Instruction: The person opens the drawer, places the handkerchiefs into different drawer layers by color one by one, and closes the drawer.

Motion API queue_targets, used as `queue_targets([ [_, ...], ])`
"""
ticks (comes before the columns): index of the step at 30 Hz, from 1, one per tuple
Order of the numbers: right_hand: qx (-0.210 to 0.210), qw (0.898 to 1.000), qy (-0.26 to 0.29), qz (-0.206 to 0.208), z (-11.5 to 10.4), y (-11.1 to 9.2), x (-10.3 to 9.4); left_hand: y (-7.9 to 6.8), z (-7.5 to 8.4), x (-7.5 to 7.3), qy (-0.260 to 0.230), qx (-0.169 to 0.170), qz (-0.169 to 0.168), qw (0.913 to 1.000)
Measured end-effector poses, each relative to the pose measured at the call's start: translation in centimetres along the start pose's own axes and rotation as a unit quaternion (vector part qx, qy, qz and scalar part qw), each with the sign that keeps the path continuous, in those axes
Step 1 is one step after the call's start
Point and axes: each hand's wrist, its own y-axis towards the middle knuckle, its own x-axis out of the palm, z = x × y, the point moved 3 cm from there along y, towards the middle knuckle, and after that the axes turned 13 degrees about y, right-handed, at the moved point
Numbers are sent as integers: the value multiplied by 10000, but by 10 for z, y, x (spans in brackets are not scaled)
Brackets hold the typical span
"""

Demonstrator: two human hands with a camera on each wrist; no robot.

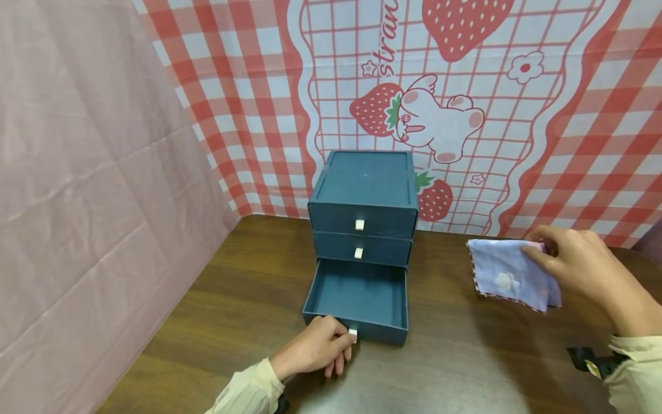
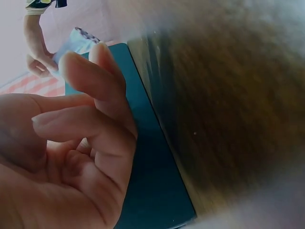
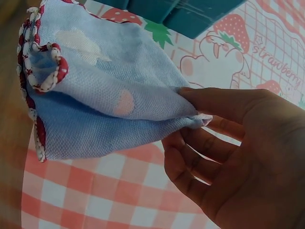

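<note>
A light blue handkerchief point(image 1: 509, 275) with a white cloud patch and a dark red and white stitched edge hangs folded from my right hand point(image 1: 581, 261). Thumb and fingers pinch it along one side, above the table on the right. In the right wrist view, the folded handkerchief point(image 3: 109, 90) droops away from the fingertips. My left hand point(image 1: 315, 348) is at the front of the pulled-out bottom drawer point(image 1: 380, 332), its thumb and curled forefinger pinching the small white knob point(image 1: 353, 333). That knob is mostly hidden by the fingers in the left wrist view. The drawer holds nothing visible.
The dark blue drawer cabinet point(image 1: 364, 178) stands against a red and white checked strawberry cloth point(image 1: 269, 103). Its upper two drawers, each with a white knob, are closed. A pink curtain point(image 1: 103, 172) borders the brown wooden table point(image 1: 233, 299) on the left.
</note>
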Motion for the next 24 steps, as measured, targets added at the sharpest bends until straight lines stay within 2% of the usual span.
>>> queue_targets([
  [7, -36, 10000, -1, 18, -8, 0, 0, -7, -3, 0, 17, 56, -65, 10000],
  [19, -123, 9999, -60, 87, -22, 0, -4, -20, 2, 5, 146, 264, -34, 9995],
  [24, -103, 9999, -17, 56, -31, -2, -4, -25, 5, 11, 165, 136, -173, 9996],
])
